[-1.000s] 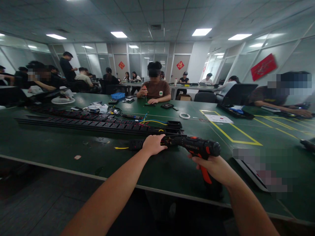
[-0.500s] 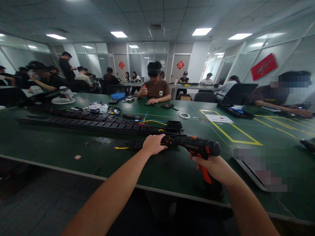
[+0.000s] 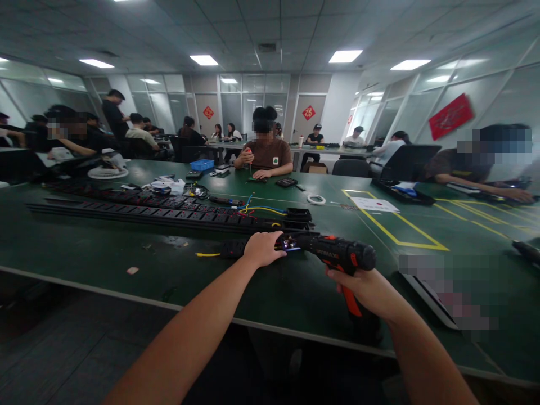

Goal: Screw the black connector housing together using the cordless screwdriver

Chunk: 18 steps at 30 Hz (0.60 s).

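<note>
My right hand (image 3: 358, 281) is wrapped round the grip of a black and orange cordless drill (image 3: 343, 253), which points left. The drill's front end reaches the open end of a black power strip (image 3: 232, 248), where small metal parts are lit up. Fingers of my left hand (image 3: 265, 248) are closed over the strip near that end and hide part of it. A yellow wire (image 3: 208, 255) sticks out of the strip's left end. Just behind lie long black socket strips (image 3: 189, 212) with blue and yellow wires (image 3: 261, 210) at their right ends.
A roll of white tape (image 3: 316, 199), a paper sheet (image 3: 374, 205) and yellow tape lines mark the green table (image 3: 202, 281). A flat device (image 3: 430, 301) lies at right. Across the table, a person (image 3: 265, 154) holds a red screwdriver; a blue basket (image 3: 202, 164) stands beside them.
Light now shines on the metal parts at the strip's end, which was dark before. The drill has shifted very slightly; both hands keep their grip.
</note>
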{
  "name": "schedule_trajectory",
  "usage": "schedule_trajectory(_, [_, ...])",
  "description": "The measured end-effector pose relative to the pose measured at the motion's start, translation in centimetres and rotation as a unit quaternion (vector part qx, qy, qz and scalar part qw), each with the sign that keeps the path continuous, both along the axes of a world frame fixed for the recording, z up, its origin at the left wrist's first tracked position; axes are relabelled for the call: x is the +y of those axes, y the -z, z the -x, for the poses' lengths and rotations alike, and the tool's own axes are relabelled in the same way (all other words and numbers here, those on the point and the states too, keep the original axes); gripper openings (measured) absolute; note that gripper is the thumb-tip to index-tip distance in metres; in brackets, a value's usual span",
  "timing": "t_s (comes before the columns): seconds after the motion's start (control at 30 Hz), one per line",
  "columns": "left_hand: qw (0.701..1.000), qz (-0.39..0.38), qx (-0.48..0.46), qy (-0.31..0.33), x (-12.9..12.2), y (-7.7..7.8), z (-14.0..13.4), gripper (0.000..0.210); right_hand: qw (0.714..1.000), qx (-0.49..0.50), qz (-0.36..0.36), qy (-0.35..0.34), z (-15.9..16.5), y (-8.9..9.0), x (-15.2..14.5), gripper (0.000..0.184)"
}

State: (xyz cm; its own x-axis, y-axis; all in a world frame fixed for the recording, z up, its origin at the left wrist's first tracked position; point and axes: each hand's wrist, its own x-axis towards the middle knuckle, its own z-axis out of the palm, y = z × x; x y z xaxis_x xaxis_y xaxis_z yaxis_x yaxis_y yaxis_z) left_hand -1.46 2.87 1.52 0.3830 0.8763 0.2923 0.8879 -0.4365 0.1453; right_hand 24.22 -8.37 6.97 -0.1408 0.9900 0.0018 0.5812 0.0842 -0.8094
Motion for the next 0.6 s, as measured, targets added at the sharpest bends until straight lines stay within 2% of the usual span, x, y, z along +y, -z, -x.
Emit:
schedule_trajectory(0.43, [1.0,0.006,0.005,-0.003,-0.09,-0.16,-0.06,0.066,1.0,-0.016,-0.007,0.005,0.0,0.06,0.03,0.031])
schedule_trajectory(0.6, [1.0,0.008,0.001,0.0,-0.04,-0.16,-0.07,0.066,1.0,0.014,-0.018,0.006,0.18,-0.22,-0.24,0.034])
